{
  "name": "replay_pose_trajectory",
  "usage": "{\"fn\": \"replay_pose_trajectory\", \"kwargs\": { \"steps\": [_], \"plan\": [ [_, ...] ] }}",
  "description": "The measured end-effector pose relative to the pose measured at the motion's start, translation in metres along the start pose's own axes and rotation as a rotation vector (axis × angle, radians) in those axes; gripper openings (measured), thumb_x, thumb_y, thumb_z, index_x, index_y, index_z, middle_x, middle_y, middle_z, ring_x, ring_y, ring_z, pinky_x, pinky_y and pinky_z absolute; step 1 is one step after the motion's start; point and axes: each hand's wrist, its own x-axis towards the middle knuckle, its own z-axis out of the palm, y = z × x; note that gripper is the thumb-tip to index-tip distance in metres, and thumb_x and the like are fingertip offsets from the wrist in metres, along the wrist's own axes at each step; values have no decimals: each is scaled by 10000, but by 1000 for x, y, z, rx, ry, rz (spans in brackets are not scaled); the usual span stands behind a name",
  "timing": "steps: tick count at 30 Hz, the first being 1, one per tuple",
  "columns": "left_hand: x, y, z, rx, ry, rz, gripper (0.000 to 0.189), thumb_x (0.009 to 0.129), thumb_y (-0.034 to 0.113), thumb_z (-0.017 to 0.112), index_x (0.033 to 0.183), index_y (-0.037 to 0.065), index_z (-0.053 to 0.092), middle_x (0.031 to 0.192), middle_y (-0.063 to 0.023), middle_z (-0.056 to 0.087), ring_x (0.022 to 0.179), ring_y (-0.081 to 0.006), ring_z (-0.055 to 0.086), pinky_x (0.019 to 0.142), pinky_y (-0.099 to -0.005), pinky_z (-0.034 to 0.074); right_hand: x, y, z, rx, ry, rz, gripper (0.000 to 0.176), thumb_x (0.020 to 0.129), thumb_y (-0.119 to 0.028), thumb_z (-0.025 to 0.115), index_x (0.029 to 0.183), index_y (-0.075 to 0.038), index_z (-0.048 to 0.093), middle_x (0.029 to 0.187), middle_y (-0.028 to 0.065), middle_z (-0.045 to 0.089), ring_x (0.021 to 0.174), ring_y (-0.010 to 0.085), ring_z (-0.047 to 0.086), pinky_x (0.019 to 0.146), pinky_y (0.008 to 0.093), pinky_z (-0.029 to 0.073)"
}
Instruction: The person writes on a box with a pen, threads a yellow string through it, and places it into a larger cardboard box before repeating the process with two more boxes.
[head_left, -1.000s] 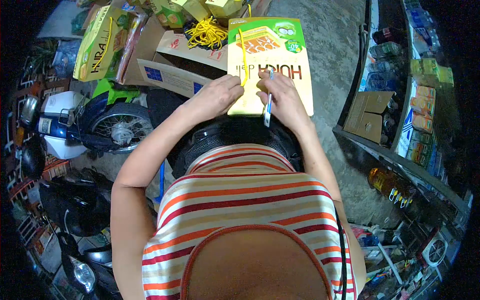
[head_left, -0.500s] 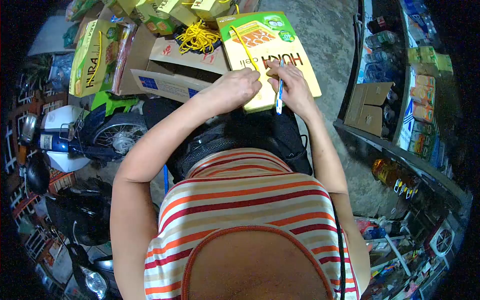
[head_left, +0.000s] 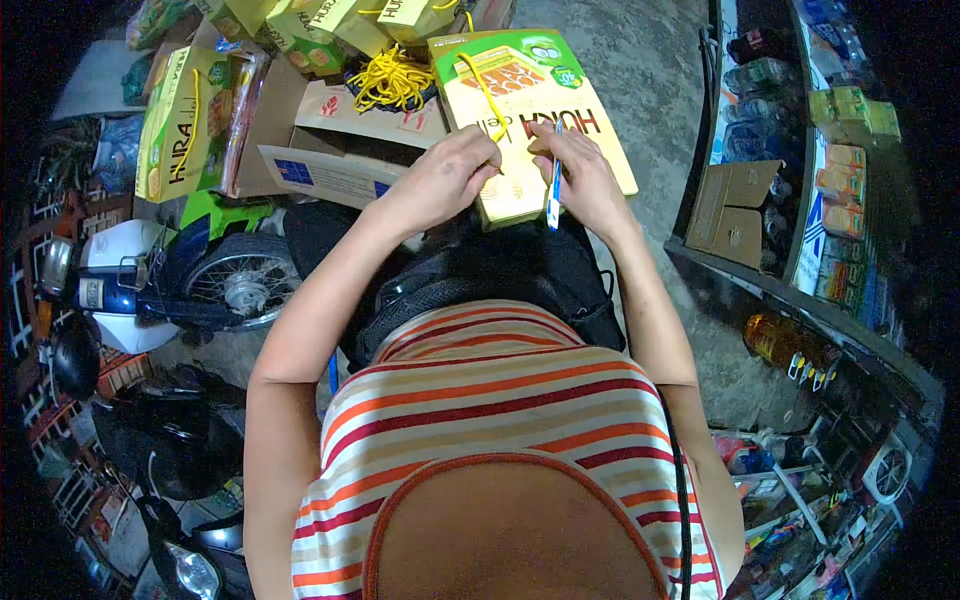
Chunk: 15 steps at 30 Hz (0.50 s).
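Observation:
A yellow and green HURA deli bag (head_left: 560, 90) lies flat across my lap. A yellow cord (head_left: 483, 88) runs over its front to my left hand (head_left: 455, 172), whose fingers are pinched on it at the bag's left side. My right hand (head_left: 580, 178) is closed round a blue and white pen (head_left: 554, 190), which points down toward me, and rests on the lower part of the bag. A tangle of yellow cords (head_left: 393, 80) sits just beyond, by an opened cardboard box (head_left: 330, 172).
More HURA bags (head_left: 180, 125) stand at the left and far side. A motorbike wheel (head_left: 243, 285) is at the left. On the right are a shelf of bottles (head_left: 762, 77), an open carton (head_left: 735, 215) and a bottle of orange liquid (head_left: 775, 340).
My left hand has moved slightly left and toward me with the cord. The bag has shifted a little to the left. My right hand still holds the pen.

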Motion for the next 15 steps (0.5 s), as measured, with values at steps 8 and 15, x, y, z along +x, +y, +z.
{"fn": "replay_pose_trajectory", "kwargs": {
  "steps": [8, 15],
  "plan": [
    [4, -1, 9, 193, -82, 97, 117, 813, 33, 607, 924, 17, 574, 876, -134, 533, 861, -329, 569, 751, -409, 481, -3, -4, 8, -67, 89, -53, 204, 862, -95, 622, 1055, -33, 601, 1193, 136, 623, 1143, 317, 562, 1024, 428, 390],
    [-4, 2, 7, 43, 64, 61, 140, 838, 54, 599, 975, 25, 589, 916, -145, 555, 921, -333, 570, 813, -406, 476, -3, -17, -1, 92, 134, 63, 256, 932, -145, 559, 1159, -33, 599, 1086, 119, 642, 1050, 293, 588, 977, 392, 408]
  ]
}}
